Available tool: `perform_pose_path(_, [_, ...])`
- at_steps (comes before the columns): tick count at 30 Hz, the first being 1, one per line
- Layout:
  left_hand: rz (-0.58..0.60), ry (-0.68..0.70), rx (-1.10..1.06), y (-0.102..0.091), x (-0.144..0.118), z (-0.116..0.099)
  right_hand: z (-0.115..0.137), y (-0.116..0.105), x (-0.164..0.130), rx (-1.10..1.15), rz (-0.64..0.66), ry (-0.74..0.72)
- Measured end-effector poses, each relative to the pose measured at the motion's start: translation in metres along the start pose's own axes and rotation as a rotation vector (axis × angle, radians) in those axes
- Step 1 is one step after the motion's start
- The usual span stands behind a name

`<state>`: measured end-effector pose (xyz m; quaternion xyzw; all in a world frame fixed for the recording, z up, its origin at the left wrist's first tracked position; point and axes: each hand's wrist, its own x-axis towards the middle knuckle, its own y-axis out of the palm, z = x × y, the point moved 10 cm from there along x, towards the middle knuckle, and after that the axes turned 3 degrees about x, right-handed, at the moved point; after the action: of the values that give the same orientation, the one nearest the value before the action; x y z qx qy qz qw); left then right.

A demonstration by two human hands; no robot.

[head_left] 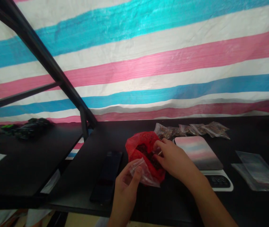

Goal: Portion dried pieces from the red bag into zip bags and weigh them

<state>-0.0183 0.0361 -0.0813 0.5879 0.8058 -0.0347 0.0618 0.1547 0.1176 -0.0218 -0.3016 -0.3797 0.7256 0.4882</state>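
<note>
My left hand (pixel 128 183) is closed on the edge of a small clear plastic bag (pixel 146 173), pinched between thumb and fingers. The bag hangs in front of an open red plastic bag (pixel 134 138), which has dark, loose dried bits (pixel 142 148) inside. My right hand (pixel 170 154) reaches into the red bag from the right, fingers closed together. A small pale thing shows at its fingertips, too blurred to name. Right beside this hand lies a digital scale (pixel 198 153) with a shiny plate and a dark control panel.
Several filled clear packets (pixel 216 129) lie in a row behind the scale. Flat clear bags (pixel 260 170) rest at the right. A dark phone (pixel 107 176) lies left of my left hand. A black metal frame (pixel 42 60) slants up in front of striped sheeting (pixel 148 69).
</note>
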Motion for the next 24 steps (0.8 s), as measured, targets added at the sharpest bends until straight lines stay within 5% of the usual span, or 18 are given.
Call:
perform_pose_path(14, [0.01,0.009,-0.351,0.002,0.011,0.002,0.013,0.018,0.011,0.163,-0.065,-0.001])
perform_pose_path(24, [-0.215,-0.112,-0.635,-0.014,0.015,0.008,0.008,0.022,0.014,0.423,-0.042,-0.023])
